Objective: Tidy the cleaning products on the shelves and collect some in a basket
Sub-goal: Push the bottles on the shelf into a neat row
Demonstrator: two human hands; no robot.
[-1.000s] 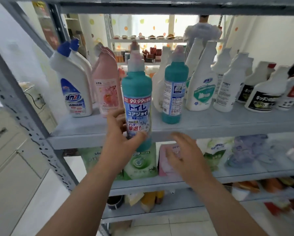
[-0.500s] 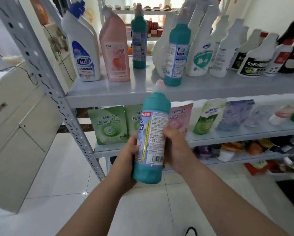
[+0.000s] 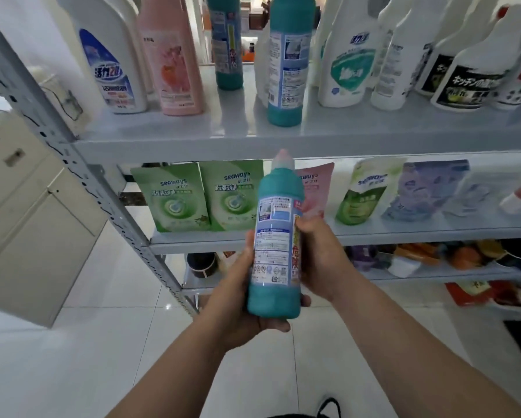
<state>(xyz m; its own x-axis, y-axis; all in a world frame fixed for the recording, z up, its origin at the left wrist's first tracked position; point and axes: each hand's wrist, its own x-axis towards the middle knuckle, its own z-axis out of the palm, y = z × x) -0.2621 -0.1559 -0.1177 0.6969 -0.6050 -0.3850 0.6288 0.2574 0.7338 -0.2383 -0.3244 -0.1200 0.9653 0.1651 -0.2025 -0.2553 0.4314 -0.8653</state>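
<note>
A teal cleaner bottle [image 3: 276, 245] with a pale cap is upright in front of the shelves, its back label turned to me. My left hand [image 3: 238, 306] grips its base from below and the left. My right hand [image 3: 319, 254] holds its right side at mid height. On the top shelf [image 3: 283, 137] stand two more teal bottles [image 3: 286, 64], a pink bottle [image 3: 174, 55] and a white and blue bottle [image 3: 114, 58]. No basket is in view.
White spray bottles [image 3: 349, 52] fill the top shelf's right side. Green refill pouches [image 3: 174, 200] and other pouches line the middle shelf. Lower shelves hold mixed packets. A slanted metal upright [image 3: 81, 173] and a beige cabinet [image 3: 27, 212] stand left. White tiled floor lies below.
The teal bottle came off the top shelf and down in front of me. My right hand joined the left on it, and the label side has turned round to its back.
</note>
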